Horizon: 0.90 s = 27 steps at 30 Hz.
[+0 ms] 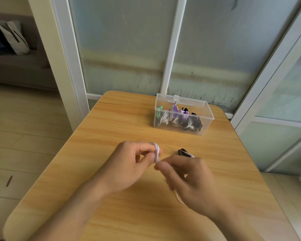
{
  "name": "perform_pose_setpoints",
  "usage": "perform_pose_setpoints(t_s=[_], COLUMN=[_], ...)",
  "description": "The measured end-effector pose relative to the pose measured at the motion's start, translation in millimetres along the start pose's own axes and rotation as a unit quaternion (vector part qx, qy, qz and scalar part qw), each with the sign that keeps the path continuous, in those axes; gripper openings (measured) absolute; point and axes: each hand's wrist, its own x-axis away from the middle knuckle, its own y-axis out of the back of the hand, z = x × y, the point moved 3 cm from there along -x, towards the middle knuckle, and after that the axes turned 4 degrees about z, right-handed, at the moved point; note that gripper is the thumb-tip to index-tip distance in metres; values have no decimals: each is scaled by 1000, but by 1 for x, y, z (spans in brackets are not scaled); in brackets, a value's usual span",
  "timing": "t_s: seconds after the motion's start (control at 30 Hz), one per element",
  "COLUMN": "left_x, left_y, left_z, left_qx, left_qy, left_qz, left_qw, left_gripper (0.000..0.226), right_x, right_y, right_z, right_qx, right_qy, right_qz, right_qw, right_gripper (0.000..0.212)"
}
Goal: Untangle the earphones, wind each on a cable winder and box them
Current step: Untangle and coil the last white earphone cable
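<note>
At frame centre, above the tabletop (111, 122), the left hand (129, 164) holds a white earphone cable (156, 152) looped around its fingers. The right hand (189, 180) pinches the cable's free end just below the loops. A black cable winder (182, 152) lies just beyond the right hand. The clear box (182, 115), upper right, holds wound earphones.

Your white earphone cable (156, 152) sits coiled in several loops between the fingers of your left hand (132, 164), its loose end pinched by your right hand (186, 178). Just right of that coil, a black cable winder wrapped with white cord (184, 152) lies flat. Beyond the coil and to its right stands a clear plastic box (182, 115), lid up, holding green, white, purple and black wound earphones.
</note>
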Motion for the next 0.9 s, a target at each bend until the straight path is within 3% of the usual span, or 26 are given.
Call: perform_pose_setpoints(t_s=[0.13, 0.27, 0.47, 0.6, 0.77, 0.83, 0.9], left_x=[2, 3, 6, 7, 6, 6, 3], left_y=[-1, -1, -11, -11, -10, -7, -4], left_z=[-9, -13, -18, -16, -13, -17, -20], left_qx=[69, 98, 145, 186, 200, 244, 317], left_qy=[22, 19, 20, 27, 8, -27, -47], left_qz=[84, 101, 178, 196, 224, 220, 169], left_qw=[994, 990, 973, 962, 954, 944, 932], left_gripper=[22, 32, 24, 11, 12, 12, 12], right_x=[-1, -3, -6, -7, -7, -8, -9], right_y=[15, 26, 21, 20, 19, 15, 9], right_z=[-1, -3, -6, -10, -13, -16, -19], right_qx=[-25, -90, -137, -127, -145, -130, -109], right_qy=[11, -23, -53, -57, -54, -75, -92], right_qz=[-98, -185, -188, -195, -204, -174, -117], right_qw=[995, 978, 971, 971, 967, 973, 983], right_gripper=[20, 18, 21, 22, 20, 25, 34])
